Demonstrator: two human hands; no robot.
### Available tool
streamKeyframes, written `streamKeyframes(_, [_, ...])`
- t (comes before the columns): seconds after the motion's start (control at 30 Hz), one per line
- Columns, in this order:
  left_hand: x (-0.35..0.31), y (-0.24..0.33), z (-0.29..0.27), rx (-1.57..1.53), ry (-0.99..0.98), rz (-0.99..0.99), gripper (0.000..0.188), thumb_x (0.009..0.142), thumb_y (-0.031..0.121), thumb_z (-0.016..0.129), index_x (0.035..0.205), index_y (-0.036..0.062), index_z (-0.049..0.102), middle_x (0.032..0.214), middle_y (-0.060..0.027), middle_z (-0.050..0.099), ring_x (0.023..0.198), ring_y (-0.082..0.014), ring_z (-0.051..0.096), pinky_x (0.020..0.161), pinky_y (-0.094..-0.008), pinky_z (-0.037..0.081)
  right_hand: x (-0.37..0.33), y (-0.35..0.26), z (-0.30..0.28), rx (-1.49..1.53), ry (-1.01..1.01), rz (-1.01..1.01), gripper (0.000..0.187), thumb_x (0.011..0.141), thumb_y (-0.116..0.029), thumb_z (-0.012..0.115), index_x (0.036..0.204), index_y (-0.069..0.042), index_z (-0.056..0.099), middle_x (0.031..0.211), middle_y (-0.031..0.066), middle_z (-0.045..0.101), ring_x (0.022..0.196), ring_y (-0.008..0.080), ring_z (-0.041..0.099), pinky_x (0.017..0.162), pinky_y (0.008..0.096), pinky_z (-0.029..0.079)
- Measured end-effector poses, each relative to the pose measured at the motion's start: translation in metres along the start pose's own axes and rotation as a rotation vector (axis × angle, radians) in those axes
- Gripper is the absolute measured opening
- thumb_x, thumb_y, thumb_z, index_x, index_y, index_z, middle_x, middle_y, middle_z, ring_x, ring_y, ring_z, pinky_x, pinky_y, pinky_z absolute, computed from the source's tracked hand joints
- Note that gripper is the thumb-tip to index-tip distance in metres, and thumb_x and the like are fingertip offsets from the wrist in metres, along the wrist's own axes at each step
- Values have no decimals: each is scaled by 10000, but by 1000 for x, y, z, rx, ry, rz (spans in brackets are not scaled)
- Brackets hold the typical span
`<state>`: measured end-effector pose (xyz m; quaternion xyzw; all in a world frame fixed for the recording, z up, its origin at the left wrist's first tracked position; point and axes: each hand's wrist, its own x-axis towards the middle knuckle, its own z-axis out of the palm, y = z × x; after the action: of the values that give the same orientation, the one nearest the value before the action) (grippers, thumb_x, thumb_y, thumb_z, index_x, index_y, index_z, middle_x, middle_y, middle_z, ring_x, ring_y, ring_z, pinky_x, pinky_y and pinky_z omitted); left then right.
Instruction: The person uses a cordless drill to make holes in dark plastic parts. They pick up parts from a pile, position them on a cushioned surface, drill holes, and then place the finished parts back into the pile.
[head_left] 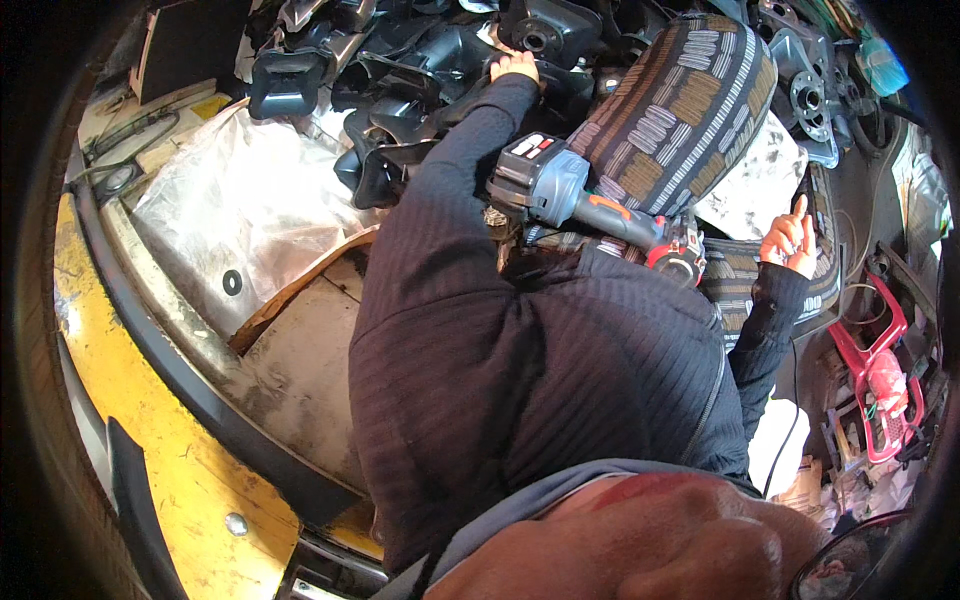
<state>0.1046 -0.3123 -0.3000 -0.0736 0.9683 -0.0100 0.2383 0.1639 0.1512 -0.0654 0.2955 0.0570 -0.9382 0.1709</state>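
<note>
- Black parts [440,70]: heaped along the top of the view, left of centre to the middle; glossy, angular, with folded walls and flared flanges. Light catches the bent edges. Pieces overlap; count not possible.
- One black part at the top middle bears a raised round boss with a hole. Another, at the heap's left end, shows a broad squarish face.
- Left hand [515,68]: at the heap, arm stretched out, knuckles up, fingers bent over toward the parts. Fingertips partly hidden; cannot tell whether they pinch a part or only rest on it.
- Right hand [790,240]: well apart from the heap, off to the right. Index finger extended, the others loosely curled; nothing seen in its grasp. Nearest to it: white cloth [758,170], dark-smudged, and patterned fabric [680,110], dark with brown, grey and white blocks.
- Tool [620,222]: between torso and fabric, neither hand on it. Blue-grey body, black battery at its left end, orange patch on the grip, red and metallic head at right.
- Left side: clear plastic sheet [230,180], wrinkled, with a black washer [232,282] on it; yellow edge [140,390], scuffed.
- Right side: grey discs [808,98], holed; red frame [880,370].
</note>
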Motion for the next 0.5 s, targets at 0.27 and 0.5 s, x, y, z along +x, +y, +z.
streamKeyframes(0.27, [-47, -28, -44, -446, -39, 107, 321, 661, 341, 717, 858, 111, 612, 784, -88, 653, 749, -246, 641, 688, -357, 493, -23, -11, 1, -16, -107, -31, 289, 932, -182, 465, 1180, -45, 524, 627, -37, 340, 550, 72, 334, 432, 214, 266])
streamKeyframes(0.5, [-135, -27, -224, -855, 880, 506, 184, 674, -18, 654, 843, 53, 665, 789, -66, 634, 706, -139, 615, 642, -255, 489, -28, -63, -29, -100, -376, -60, 306, 947, -222, 437, 1181, -47, 530, 553, -45, 314, 503, 63, 320, 390, 200, 270])
